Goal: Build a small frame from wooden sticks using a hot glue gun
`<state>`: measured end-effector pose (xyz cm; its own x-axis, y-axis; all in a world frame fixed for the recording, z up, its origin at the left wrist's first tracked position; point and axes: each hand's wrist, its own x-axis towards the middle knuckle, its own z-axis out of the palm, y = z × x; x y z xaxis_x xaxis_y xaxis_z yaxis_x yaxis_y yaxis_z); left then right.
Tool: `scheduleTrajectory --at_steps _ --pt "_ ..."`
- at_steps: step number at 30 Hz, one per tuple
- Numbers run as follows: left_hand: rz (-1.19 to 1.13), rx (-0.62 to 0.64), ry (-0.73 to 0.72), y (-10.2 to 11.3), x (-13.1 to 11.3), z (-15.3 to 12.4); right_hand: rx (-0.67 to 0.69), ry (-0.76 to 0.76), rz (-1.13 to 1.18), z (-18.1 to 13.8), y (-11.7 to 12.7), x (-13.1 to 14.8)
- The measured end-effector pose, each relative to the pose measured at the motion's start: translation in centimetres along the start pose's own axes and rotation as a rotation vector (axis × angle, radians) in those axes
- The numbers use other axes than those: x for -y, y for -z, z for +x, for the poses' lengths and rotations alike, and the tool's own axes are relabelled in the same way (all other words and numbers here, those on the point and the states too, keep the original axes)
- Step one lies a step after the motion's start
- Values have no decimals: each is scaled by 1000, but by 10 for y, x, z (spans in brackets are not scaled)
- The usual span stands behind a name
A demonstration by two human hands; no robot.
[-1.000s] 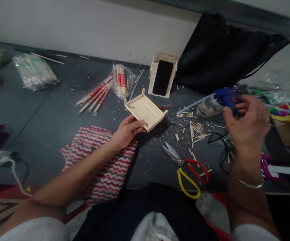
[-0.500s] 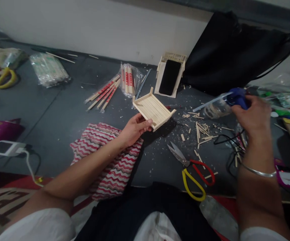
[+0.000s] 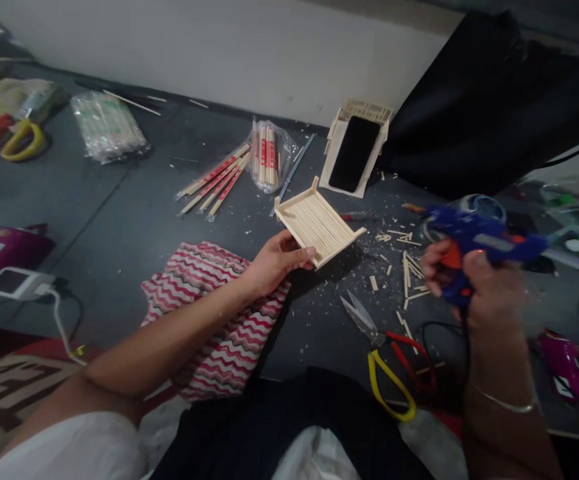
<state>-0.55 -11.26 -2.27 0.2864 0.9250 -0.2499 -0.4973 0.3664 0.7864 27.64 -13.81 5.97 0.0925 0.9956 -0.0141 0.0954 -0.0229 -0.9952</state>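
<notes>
My left hand (image 3: pixel 275 261) holds a small tray built of pale wooden sticks (image 3: pixel 318 221) by its near edge, lifted a little above the dark floor mat (image 3: pixel 119 220). My right hand (image 3: pixel 474 287) is wrapped round the grip of a blue hot glue gun (image 3: pixel 474 235), whose nozzle points left toward the tray. A gap of floor with cut stick pieces (image 3: pixel 409 267) lies between gun and tray.
Scissors with red and yellow handles (image 3: pixel 389 353) lie under the gun. A red-and-white zigzag cloth (image 3: pixel 219 313) is beneath my left forearm. Chopstick packs (image 3: pixel 239 167), a phone in a stick stand (image 3: pixel 354 150), a black bag (image 3: pixel 494 100) and a charger (image 3: pixel 14 283) surround the spot.
My right hand reached to the right, closed on the blue glue gun and brought it left toward the tray. The left hand kept holding the tray.
</notes>
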Motion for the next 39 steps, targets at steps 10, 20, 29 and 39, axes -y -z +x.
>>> scheduleTrajectory --at_steps 10,20,29,39 --pt "35 1 -2 -3 1 -2 344 -30 -262 -24 -19 -39" --pt "28 -14 20 -2 1 -3 390 -106 -236 -32 -19 -47" --pt "32 -55 15 -4 1 -4 364 -62 -258 -37 -7 -64" --pt "38 -49 18 -5 -1 -5 409 -54 -291 -34 -8 -62"
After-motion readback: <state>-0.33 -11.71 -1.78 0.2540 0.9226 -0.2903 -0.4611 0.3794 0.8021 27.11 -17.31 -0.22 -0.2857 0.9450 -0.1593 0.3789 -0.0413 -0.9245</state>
